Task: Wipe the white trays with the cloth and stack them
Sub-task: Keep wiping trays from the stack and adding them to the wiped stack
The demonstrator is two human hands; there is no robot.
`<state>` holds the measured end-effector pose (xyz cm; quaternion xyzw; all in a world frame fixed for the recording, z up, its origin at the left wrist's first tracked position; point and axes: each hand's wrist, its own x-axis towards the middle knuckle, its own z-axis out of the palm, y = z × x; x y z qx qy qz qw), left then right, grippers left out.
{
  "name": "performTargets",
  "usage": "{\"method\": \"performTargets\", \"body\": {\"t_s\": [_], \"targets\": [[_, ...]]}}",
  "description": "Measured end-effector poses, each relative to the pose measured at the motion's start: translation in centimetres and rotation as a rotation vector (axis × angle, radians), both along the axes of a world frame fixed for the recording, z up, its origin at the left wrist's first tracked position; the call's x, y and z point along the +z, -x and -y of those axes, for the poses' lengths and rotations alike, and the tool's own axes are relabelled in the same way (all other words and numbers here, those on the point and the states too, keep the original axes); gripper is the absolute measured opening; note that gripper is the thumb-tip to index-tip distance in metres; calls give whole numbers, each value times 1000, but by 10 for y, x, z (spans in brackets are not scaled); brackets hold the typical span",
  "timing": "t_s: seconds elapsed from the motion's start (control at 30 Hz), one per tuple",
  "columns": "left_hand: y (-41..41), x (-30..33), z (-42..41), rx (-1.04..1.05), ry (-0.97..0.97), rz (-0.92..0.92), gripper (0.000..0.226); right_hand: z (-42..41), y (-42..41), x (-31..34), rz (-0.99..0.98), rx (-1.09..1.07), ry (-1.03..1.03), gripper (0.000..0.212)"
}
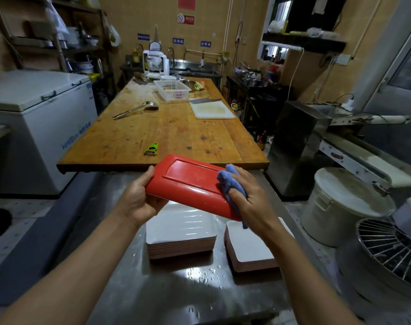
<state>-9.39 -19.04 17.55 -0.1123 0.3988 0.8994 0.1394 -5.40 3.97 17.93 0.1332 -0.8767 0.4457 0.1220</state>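
My left hand [138, 198] grips the left end of a tray [188, 181] held tilted above the steel counter, its red underside facing me. My right hand [249, 200] presses a bunched blue cloth [228, 184] against the tray's right end. Below the tray, two stacks of trays with white faces and reddish edges stand on the counter: a left stack [181, 231], wet on top, and a right stack [249, 247] partly hidden by my right wrist.
The steel counter [176, 289] carries water droplets near the stacks. Beyond it a wooden table [162, 134] holds a green peeler [151, 149], a ladle, a white basket and a cutting board. A freezer stands left; a white lidded bucket [345, 205] and a wire rack sit right.
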Motion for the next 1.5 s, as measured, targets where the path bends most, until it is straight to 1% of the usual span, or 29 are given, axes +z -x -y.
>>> {"method": "performTargets", "body": {"t_s": [0.17,0.27,0.33,0.5,0.57,0.63,0.73,0.8,0.87,0.93,1.0,1.1,1.17,1.23,1.27,1.33,1.5], "targets": [[-3,-6,-3,37,-34,5,31,3,-12,-11,-129,-27,-167,47],[-6,-6,-12,62,-21,-20,32,16,-14,-21,-250,-72,-435,54],[-10,-5,-20,61,23,-48,36,32,-14,-27,-278,-110,-517,57],[-17,-10,-29,60,81,-125,44,72,-5,-22,-271,-103,-482,61],[-18,-11,-29,56,93,-165,42,83,1,-17,-255,-78,-463,60],[-19,-11,-29,58,112,-198,39,90,11,-10,-196,-60,-451,62],[-21,-12,-27,67,131,-223,36,90,27,-1,-119,-34,-479,59],[-22,-13,-23,82,102,-225,34,83,34,3,-81,-38,-493,59],[-22,-15,-17,113,95,-219,33,69,39,2,-35,-88,-501,63],[-22,-17,-12,127,104,-220,32,52,41,-4,6,-151,-503,57],[-23,-19,-10,121,102,-226,32,36,39,-13,18,-212,-436,53],[-24,-22,-12,109,80,-228,31,24,34,-25,9,-281,-133,48],[-25,-24,-16,103,66,-217,29,18,30,-32,21,-336,36,38],[-25,-26,-19,118,29,-186,26,12,27,-36,36,-398,161,26],[-25,-27,-21,125,5,-170,22,8,27,-37,44,-426,209,22],[-26,-29,-24,125,-21,-149,19,1,24,-39,48,-471,276,23],[-23,-33,-29,100,19,-150,17,-19,17,-51,93,-573,323,31]]}}
